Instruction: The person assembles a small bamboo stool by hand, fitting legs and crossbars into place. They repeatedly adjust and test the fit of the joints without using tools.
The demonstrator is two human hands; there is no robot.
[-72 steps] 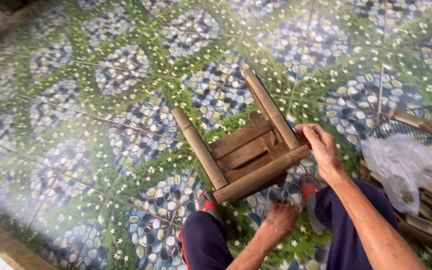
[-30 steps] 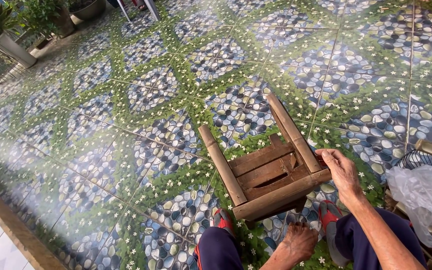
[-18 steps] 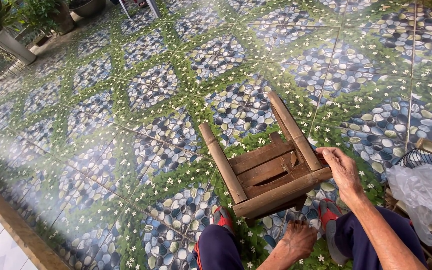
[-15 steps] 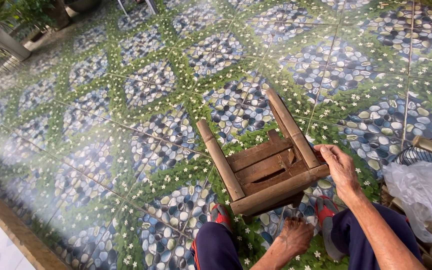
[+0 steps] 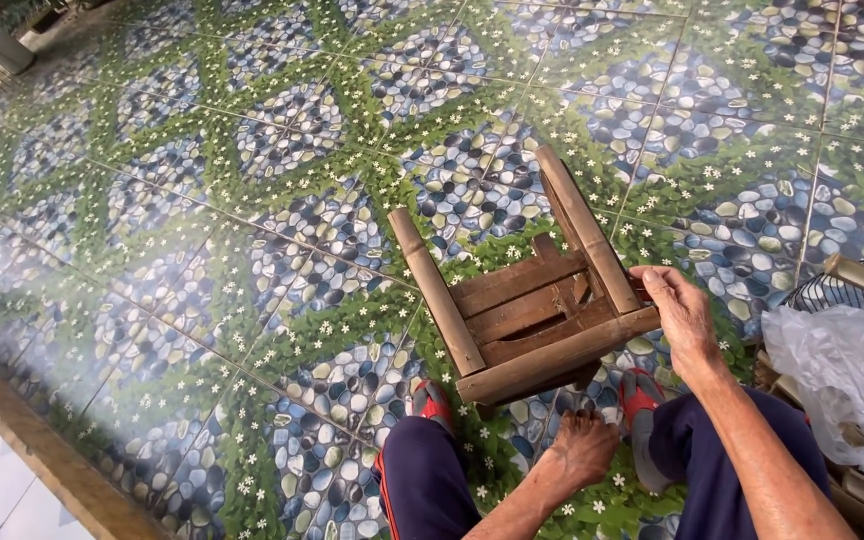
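1. The small wooden stool [image 5: 527, 300] lies tipped on the patterned tile floor [image 5: 252, 200], its legs pointing away, between the person's knees and just ahead of the red sandals [image 5: 432, 400].
2. The right hand [image 5: 682, 320] grips the stool's near right corner, fingers [image 5: 652, 285] curled over the frame; a firm hold here seems best to stop it rocking.
3. The left hand [image 5: 582, 450] hangs below the lower rail, fingers loosely bent and holding nothing; it looks well placed to steady that rail.
4. A plastic bag [image 5: 832, 370] lies close at right.
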